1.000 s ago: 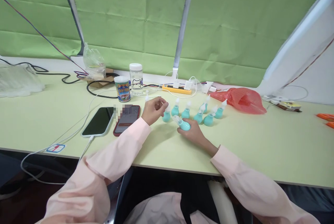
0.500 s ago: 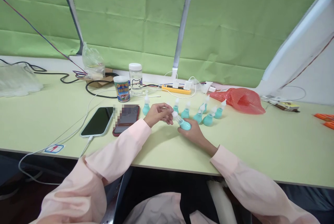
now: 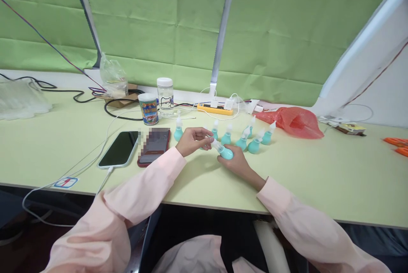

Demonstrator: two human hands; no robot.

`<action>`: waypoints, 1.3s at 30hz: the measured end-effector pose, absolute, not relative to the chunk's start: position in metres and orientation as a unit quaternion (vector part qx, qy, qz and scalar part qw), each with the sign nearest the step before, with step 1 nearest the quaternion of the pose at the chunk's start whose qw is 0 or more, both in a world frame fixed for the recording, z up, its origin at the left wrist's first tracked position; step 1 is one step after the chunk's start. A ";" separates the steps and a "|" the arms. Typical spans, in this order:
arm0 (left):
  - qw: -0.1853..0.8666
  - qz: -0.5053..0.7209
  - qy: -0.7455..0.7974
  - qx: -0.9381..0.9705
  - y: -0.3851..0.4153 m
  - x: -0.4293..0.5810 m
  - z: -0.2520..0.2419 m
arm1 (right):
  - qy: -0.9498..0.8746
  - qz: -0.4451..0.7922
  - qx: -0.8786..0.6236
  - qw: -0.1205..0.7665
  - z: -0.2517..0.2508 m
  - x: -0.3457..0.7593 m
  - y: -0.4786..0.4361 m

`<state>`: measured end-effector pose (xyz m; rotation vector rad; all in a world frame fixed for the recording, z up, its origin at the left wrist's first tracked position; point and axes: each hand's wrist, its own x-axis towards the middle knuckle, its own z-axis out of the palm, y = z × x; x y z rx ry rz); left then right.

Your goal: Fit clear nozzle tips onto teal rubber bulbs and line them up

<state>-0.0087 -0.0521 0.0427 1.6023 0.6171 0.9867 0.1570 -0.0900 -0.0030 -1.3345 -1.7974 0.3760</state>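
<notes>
My right hand (image 3: 235, 162) grips a teal rubber bulb with a clear nozzle (image 3: 225, 151), tilted so the nozzle points left. My left hand (image 3: 193, 139) is closed in a pinch on that nozzle's tip. Behind the hands, several more teal bulbs with clear nozzles (image 3: 251, 142) stand upright in a row on the pale green table (image 3: 318, 175). One further bulb (image 3: 178, 131) stands apart, left of my left hand.
Two phones lie left of my hands, a dark one on a charging cable (image 3: 120, 149) and a red-cased one (image 3: 154, 144). Behind stand a printed cup (image 3: 148, 108), a clear jar (image 3: 165, 96), a yellow power strip (image 3: 215, 109) and a red plastic bag (image 3: 295, 121).
My left hand moved right, from the row of bulbs to the nozzle of the bulb in my right hand, and closed on its tip. The bulb by the phones came into sight.
</notes>
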 end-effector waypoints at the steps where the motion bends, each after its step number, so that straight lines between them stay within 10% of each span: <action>1: 0.557 0.404 0.261 0.677 -0.053 -0.008 0.043 | -0.720 0.142 -0.534 0.419 -0.003 0.157 -0.090; 19: 0.579 0.262 0.240 0.734 -0.048 -0.019 0.041 | -0.753 0.090 -0.534 0.374 -0.005 0.161 -0.092; 39: 0.577 0.291 0.235 0.726 -0.046 -0.015 0.032 | -0.704 0.402 -0.495 0.313 -0.001 0.162 -0.091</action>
